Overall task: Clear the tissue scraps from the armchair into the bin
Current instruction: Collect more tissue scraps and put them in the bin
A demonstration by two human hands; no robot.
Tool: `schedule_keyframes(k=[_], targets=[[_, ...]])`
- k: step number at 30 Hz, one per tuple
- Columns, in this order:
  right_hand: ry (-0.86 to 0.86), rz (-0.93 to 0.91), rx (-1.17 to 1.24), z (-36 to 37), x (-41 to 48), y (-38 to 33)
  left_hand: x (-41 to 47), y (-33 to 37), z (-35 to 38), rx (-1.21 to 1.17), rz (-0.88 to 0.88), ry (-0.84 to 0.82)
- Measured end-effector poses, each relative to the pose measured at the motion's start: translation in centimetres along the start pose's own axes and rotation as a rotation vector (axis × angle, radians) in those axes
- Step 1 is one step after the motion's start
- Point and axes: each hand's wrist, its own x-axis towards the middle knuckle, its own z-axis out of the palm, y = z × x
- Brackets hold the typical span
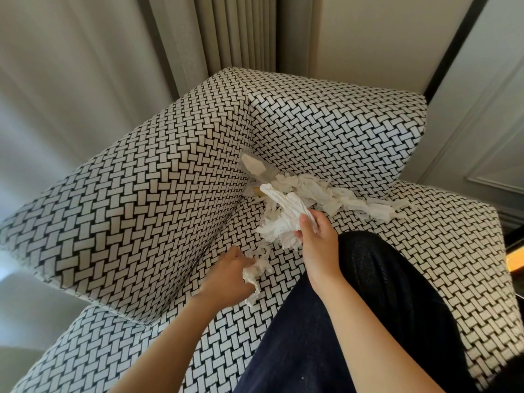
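Armchair [147, 199]: boxy upholstered seat, back and arm, covered in a black-and-white basket-weave fabric; square edges, padded faces.

Tissue scraps [348, 199]: white, thin, crumpled and torn into ragged strips; a loose heap lies on the seat in the corner where arm and back meet, trailing to the right along the foot of the back. A small stiff, pale, angular piece [253, 165] stands wedged in that corner crease, just behind the heap.

Right hand [319, 236]: raised over the seat, fingers closed around a bunched wad of tissue [279, 219] that sticks out up and left, its lower part hanging in folds.

Left hand [229, 275]: low at the seat by the arm's inner face, fingers curled around a smaller twisted clump of tissue [255, 275], a strip dangling beneath.

Leg [368, 321]: in dark navy cloth, resting across the seat cushion.

Curtain [85, 66]: pale, heavy vertical pleats behind the chair.
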Motion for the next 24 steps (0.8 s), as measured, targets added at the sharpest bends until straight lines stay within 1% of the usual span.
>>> schedule_keyframes(k=[2,3,9,12,17,20,24], targets=[[-0.005,0.004,-0.008,0.0,0.0,0.1,-0.1,-0.1,-0.2,0.107,0.014,-0.010],[-0.007,0.004,-0.014,0.0,0.0,0.2,-0.2,-0.1,-0.1,0.125,0.019,0.003],[-0.005,0.005,-0.038,-0.1,0.1,0.2,0.1,0.7,0.5,0.116,0.059,0.110],[0.008,0.019,-0.030,0.0,0.1,0.3,0.6,1.2,0.4,0.100,0.076,0.097],[0.034,0.053,-0.005,0.0,0.2,0.4,1.7,1.7,0.1,0.099,0.164,0.029],[0.039,0.056,-0.012,0.0,0.2,0.5,2.1,1.7,0.3,0.113,0.198,0.064],[0.044,0.054,-0.010,0.1,0.2,0.4,2.4,1.4,0.8,0.069,0.181,0.134]])
